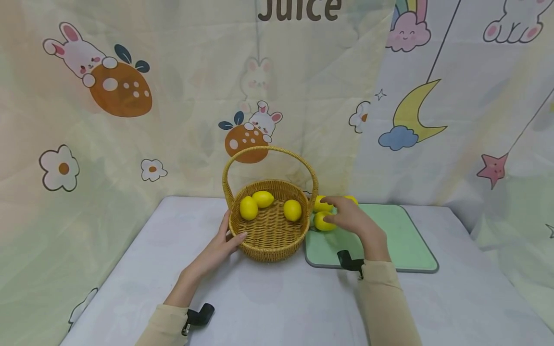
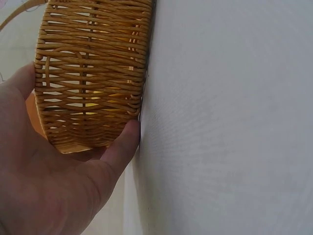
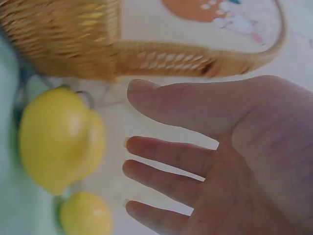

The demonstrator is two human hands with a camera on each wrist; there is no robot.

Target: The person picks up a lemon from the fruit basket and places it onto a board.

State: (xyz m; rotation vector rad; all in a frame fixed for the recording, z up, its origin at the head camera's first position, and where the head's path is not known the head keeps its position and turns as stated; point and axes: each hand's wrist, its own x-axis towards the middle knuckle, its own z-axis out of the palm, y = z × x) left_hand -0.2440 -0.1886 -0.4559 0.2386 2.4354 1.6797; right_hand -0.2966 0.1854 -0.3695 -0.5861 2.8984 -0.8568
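Left hand point(image 1: 221, 247) gripping round tan wicker basket point(image 1: 268, 253), mid-frame; right hand point(image 1: 354, 221) wide, nearest smooth yellow lemons point(image 1: 321, 222) right of centre, at pale-green rectangular board's point(image 1: 400, 238) upper left; cleanest pick, I judge: thumb and fingers opposed round one fruit.

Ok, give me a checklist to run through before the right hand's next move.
1. Basket steadied: ok, the left hand grips its side.
2. Basket upright on the table: ok.
3. Right hand free: ok, it holds nothing, thumb and fingers apart.
4. Room inside the basket: ok, three lemons lie in it and much of the woven floor shows.
5. Straight path from the green board to the basket: not ok, I'd judge; the handle has one end on that side.
6. Exact count of lemons outside: cannot tell, the right hand partly hides them.
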